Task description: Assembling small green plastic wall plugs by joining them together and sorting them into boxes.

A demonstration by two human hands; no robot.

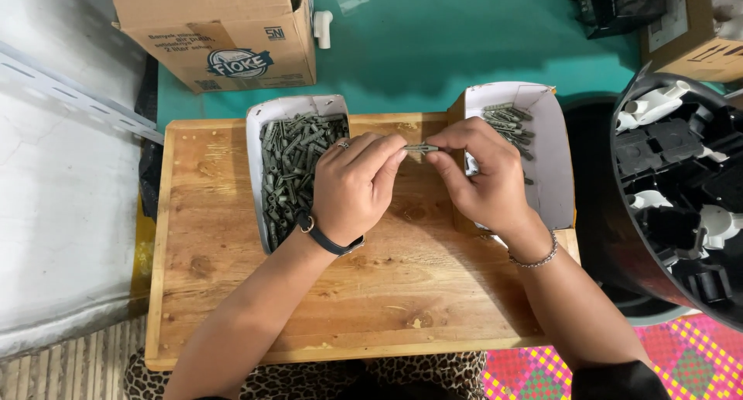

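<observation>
Held piece: a small grey-green plastic plug [422, 147], slim and ribbed, lies level above the wooden board [232, 307], between the two trays.
Left hand [357, 185]: fingertips pinched together on the plug's left end; a dark band circles the wrist.
Right hand [481, 175]: thumb and forefinger clamped on the plug's right end; a beaded bracelet sits at the wrist.
Left tray [256, 160]: a white box, open-topped, heaped with matching plugs.
Right tray [553, 160]: a white box, only a few plugs at its far end.
Carton [224, 32]: brown cardboard on the teal floor beyond the board, with a blue banner-shaped label on its side.
Bin [681, 206]: dark, round, holding black and white plastic parts, right of the board.
</observation>
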